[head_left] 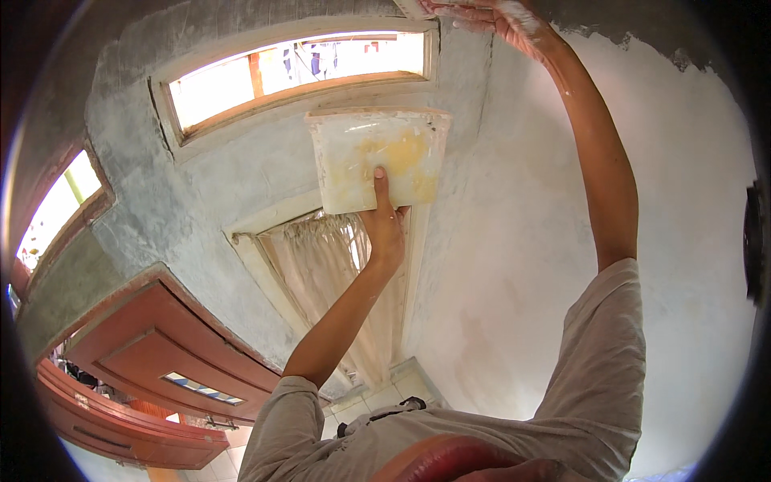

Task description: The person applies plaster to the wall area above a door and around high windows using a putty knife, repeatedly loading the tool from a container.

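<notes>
- Left hand (387, 233), in the head view, holds a pale plastic tub (349, 157) from below, the thumb pressed flat against its near side and the fingers mostly hidden under and behind it.
- Tub: held up near the middle of the view, rim uppermost, its whitish wall smeared with yellow; what it contains cannot be seen.
- Right hand (502, 20) is raised to the upper edge, smeared with white, its fingers stretched toward the left. Part of it is cut off, so I cannot tell whether it is gripping anything.
- Just at those fingertips shows a pale edge (412, 8) of something too cropped to identify.
- Above the tub in the view, a wide window (301, 68) sits in the patchy grey wall (233, 185); a smaller window (60, 205) shows at far left.
- Below the tub hangs a beige curtain (321, 265) in a pale frame, partly covered by the left forearm.
- Right of these stretches a smooth whitish wall (514, 265), with a ragged border against a darker grey area (666, 28) at the top.
- At lower left stands a reddish-brown panelled door (161, 353).
</notes>
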`<state>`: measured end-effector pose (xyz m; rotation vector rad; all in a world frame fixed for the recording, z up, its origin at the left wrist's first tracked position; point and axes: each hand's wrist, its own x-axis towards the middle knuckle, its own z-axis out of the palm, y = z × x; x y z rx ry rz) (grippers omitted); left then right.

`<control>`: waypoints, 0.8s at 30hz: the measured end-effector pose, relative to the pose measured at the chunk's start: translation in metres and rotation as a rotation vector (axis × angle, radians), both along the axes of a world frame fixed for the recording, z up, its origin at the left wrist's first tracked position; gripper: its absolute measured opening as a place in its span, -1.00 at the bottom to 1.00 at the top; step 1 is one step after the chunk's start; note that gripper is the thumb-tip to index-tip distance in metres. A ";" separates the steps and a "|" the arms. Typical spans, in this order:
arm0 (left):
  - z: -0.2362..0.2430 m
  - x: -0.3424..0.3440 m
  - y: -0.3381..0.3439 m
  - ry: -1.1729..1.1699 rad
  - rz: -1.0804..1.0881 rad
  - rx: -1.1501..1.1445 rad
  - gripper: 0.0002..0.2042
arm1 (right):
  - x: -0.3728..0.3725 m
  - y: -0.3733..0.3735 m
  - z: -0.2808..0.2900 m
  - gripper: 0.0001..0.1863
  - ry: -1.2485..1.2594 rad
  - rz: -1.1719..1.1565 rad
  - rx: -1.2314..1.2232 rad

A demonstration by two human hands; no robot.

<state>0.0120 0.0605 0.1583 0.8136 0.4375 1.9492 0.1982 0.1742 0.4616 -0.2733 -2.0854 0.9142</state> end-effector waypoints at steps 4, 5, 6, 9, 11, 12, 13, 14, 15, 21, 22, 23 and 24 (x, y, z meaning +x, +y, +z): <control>0.007 0.022 0.006 -0.008 -0.056 0.033 -0.31 | 0.042 0.066 0.021 -0.47 0.274 -0.024 0.398; 0.002 0.009 0.008 -0.004 -0.014 0.018 -0.31 | 0.011 0.042 0.018 -0.52 0.105 -0.396 0.558; -0.003 -0.005 0.011 0.008 0.029 -0.001 -0.31 | -0.019 0.026 0.014 -0.56 -0.076 -0.769 0.708; 0.003 0.002 0.006 0.005 0.019 -0.003 -0.30 | -0.027 0.013 0.027 -0.63 -0.147 -0.918 0.889; 0.005 0.006 0.005 -0.005 0.024 -0.008 -0.30 | -0.037 0.013 0.032 -0.62 -0.187 -1.002 0.904; 0.005 0.006 0.005 -0.011 0.018 -0.010 -0.31 | -0.041 0.016 0.035 -0.62 -0.225 -1.081 0.914; 0.005 0.006 0.005 -0.018 0.015 -0.013 -0.31 | -0.041 0.027 0.037 -0.62 -0.222 -1.078 0.915; 0.007 0.008 0.005 -0.017 0.012 -0.011 -0.31 | -0.036 0.046 0.042 -0.62 -0.195 -0.860 0.934; 0.006 0.012 0.007 -0.012 -0.018 0.010 -0.30 | -0.031 0.065 0.045 -0.62 -0.175 -0.650 0.943; 0.002 -0.016 -0.004 0.017 0.078 -0.015 -0.30 | -0.113 0.049 0.012 -0.74 -0.333 -1.138 1.457; 0.004 -0.015 -0.004 0.013 0.062 -0.024 -0.30 | -0.119 0.053 0.017 -0.74 -0.354 -1.144 1.471; 0.005 -0.008 -0.003 0.015 0.051 -0.021 -0.30 | -0.117 0.070 0.022 -0.74 -0.311 -1.122 1.281; 0.005 -0.002 -0.002 0.020 0.045 -0.018 -0.30 | -0.115 0.089 0.030 -0.74 -0.266 -1.092 1.090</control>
